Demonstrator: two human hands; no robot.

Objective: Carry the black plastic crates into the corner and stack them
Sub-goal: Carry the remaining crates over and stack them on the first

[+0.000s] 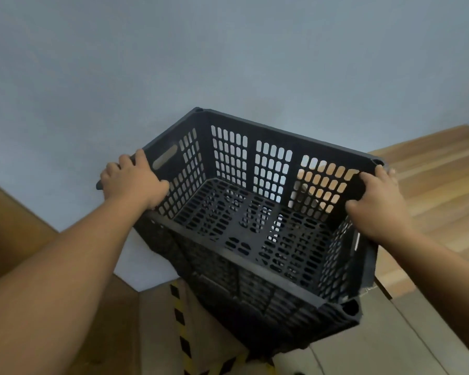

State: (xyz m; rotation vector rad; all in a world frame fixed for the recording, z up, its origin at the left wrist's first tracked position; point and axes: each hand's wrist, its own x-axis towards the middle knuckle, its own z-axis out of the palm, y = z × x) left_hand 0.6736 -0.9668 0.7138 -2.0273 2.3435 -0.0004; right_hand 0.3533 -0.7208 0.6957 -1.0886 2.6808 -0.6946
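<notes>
Head view: a black plastic crate (257, 212), open side up and tilted, hangs between both hands before a pale wall (228, 63). The left hand (133, 182) curls over its left rim; the right hand (377, 201) clasps the right rim. Yellow-black tape (180, 318) marks the floor below.

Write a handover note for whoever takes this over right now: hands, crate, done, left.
Left hand: grips the left short rim of the black crate.
Right hand: grips the right short rim.
Crate: empty, tilted, held up in front of a grey wall; a floor with yellow-black tape lies below.
Done: crate picked up.
Left: carry it to the corner and stack it. No other crates or stack in view.
</notes>
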